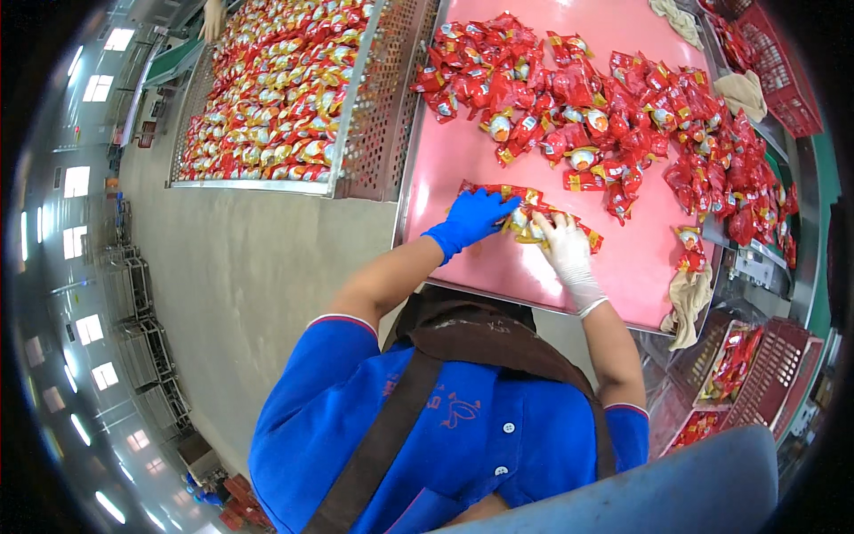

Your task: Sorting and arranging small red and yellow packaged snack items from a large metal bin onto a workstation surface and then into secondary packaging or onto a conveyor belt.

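On the pink tabletop (444, 157), a short row of red and gold foil packets (532, 228) with white panels lies close to me. My left hand (477, 219), in a blue glove, reaches over the row's left part; its fingertips touch the packets, and whether they grip is unclear. At the right part, my right hand (567, 248) in a white glove has its thumb and fingers around a packet. Both palms hide some of the row. Beyond them spreads a loose heap of similar packets (580, 113).
Left of the table stands a perforated metal bin (377, 133) full of packets, with another person's hand (212, 20) at its far end. Cloths (690, 304) lie along the table's right edge. Red plastic crates (777, 377) holding packets stand at the right. One packet (690, 248) lies near the right edge.
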A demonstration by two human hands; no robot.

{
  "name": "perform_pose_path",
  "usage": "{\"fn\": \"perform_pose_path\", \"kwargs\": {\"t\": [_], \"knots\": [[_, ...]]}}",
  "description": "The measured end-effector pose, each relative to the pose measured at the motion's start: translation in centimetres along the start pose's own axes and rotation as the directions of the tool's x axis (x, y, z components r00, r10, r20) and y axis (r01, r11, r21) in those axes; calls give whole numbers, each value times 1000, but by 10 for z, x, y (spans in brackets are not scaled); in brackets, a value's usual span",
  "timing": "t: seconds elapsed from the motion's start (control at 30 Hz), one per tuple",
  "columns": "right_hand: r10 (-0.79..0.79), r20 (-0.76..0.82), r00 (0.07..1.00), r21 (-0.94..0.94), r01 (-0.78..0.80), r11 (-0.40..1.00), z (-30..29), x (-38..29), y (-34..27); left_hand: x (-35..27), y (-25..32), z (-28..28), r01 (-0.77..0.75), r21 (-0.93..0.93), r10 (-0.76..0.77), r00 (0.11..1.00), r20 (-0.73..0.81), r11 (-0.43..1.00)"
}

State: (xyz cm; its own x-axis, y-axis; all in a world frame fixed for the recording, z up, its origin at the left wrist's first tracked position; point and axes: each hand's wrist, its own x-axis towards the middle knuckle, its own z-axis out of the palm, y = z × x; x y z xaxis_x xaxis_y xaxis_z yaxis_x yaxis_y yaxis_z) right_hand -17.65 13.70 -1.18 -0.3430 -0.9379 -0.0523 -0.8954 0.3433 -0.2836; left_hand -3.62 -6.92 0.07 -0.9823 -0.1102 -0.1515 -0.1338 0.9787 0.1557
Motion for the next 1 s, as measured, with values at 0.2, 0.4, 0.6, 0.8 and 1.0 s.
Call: {"fn": "perform_pose_path", "kwargs": {"t": [0.2,0.4,0.6,0.8,1.0], "knots": [[-143,19,990,8,143,990,-88,-18,-60,-77,16,9,-35,-400,-111,935,-336,916],[-447,200,872,116,432,894,-79,-8,-241,-291,-23,-51,315,-444,-350,937,4,839],[-769,114,629,160,753,639,-30,57,-440,-496,-103,-26,518,-530,-648,757,-80,671],[-796,123,593,-59,805,591,-83,144,-569,-553,-195,-123,521,-494,-701,642,-310,696],[-741,63,668,-218,734,643,-127,238,-614,-523,-325,-169,377,-461,-578,680,-451,803]]}}
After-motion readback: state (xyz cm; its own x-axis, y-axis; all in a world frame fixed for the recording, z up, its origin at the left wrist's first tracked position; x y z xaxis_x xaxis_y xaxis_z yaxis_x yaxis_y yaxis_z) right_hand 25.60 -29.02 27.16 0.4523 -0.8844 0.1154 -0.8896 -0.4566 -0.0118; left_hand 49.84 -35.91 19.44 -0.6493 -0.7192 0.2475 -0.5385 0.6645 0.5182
